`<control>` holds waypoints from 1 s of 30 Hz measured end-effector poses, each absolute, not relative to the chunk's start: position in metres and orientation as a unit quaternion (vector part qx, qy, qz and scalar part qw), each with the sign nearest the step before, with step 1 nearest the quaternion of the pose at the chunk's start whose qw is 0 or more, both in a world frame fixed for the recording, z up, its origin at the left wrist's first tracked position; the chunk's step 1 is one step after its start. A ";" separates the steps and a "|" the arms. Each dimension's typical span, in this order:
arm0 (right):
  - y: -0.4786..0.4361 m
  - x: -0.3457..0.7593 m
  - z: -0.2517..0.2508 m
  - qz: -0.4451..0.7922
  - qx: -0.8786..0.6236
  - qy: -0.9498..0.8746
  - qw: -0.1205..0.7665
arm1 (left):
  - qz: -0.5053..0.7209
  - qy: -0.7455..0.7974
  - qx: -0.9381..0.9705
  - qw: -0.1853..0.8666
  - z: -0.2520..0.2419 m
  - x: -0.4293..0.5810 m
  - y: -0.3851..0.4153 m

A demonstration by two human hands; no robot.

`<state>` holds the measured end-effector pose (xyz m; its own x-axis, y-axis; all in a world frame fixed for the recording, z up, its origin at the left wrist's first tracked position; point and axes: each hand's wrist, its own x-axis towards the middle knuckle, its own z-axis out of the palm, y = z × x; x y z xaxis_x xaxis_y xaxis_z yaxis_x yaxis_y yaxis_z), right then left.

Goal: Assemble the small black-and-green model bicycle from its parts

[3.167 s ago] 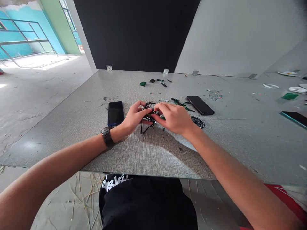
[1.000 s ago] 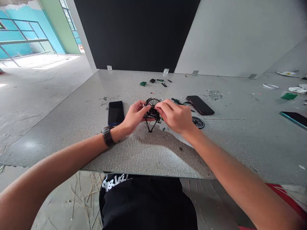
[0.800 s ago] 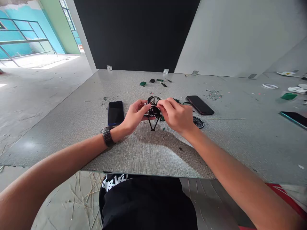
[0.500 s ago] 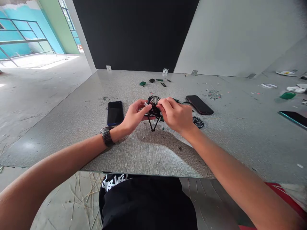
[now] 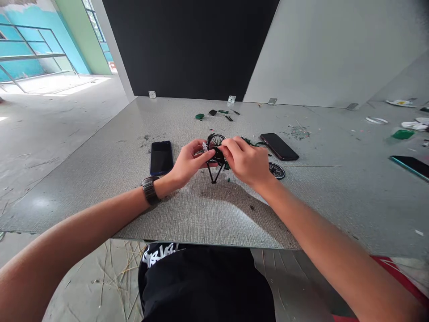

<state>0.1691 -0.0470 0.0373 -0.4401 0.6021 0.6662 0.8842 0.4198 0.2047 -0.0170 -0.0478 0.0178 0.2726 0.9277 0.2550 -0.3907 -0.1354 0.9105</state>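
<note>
A small model bicycle (image 5: 217, 140) is between my two hands above the table, its black spoked wheel upright and a dark V-shaped stand (image 5: 214, 175) pointing down toward me. My left hand (image 5: 191, 162) is closed on its left side, with the thumb over the hub area and a small silvery-white part by the fingertips. From the right, my right hand (image 5: 244, 160) pinches at the middle of the wheel; what lies in the pinch is too small to name. Another spoked wheel (image 5: 276, 170) and green parts (image 5: 248, 141) show beyond my right hand.
A phone (image 5: 161, 157) lies left of my hands, another phone (image 5: 279, 146) to the right, and a third phone (image 5: 410, 166) at the far right. Small green and black pieces (image 5: 199, 116) are scattered at the back. A black panel (image 5: 191, 49) rises behind the table (image 5: 187, 219).
My left thumb has shifted slightly to the right over the wheel's hub, and more of the silvery-white part shows. My right hand stays in nearly the same place, still pinching.
</note>
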 end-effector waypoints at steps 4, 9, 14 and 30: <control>-0.045 0.171 0.037 -0.271 -0.435 -0.810 0.287 | 0.547 0.264 0.514 0.606 0.016 -0.017 -0.047; -0.042 0.175 0.035 -0.263 -0.397 -0.824 0.308 | 0.553 0.269 0.503 0.606 0.015 -0.017 -0.046; -0.043 0.175 0.035 -0.278 -0.419 -0.813 0.292 | 0.542 0.261 0.508 0.616 0.016 -0.017 -0.047; -0.043 0.172 0.032 -0.278 -0.455 -0.805 0.262 | 0.528 0.265 0.522 0.615 0.015 -0.017 -0.047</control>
